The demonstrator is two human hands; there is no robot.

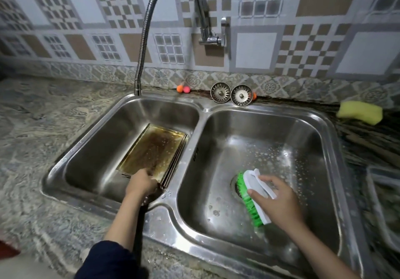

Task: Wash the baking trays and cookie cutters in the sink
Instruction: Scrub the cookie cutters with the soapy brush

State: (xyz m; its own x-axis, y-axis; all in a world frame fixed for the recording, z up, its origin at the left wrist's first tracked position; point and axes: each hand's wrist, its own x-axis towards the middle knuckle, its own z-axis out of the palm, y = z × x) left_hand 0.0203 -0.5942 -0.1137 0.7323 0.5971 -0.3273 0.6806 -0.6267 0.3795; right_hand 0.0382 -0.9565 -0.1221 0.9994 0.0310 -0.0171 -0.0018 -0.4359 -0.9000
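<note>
A stack of trays point(151, 151), the top one stained brown and flecked with drops, leans in the left basin of a steel double sink point(184, 220), its far edge raised toward the divider. The left hand point(141, 183) grips the stack's near edge, fingers curled over it. In the right basin, wet and spotted with suds, the right hand point(279, 200) holds a white-backed brush point(253, 196) with green bristles, fingers wrapped over its back, above the drain.

A flexible tap point(149, 25) arcs from the patterned tile wall point(357, 8) to the left basin's rear. Two strainers point(230, 94) stand on edge behind the sink, small orange and pink balls point(183, 89) beside them. A yellow sponge point(359, 112) lies on the marbled stone counter point(43, 116), far right.
</note>
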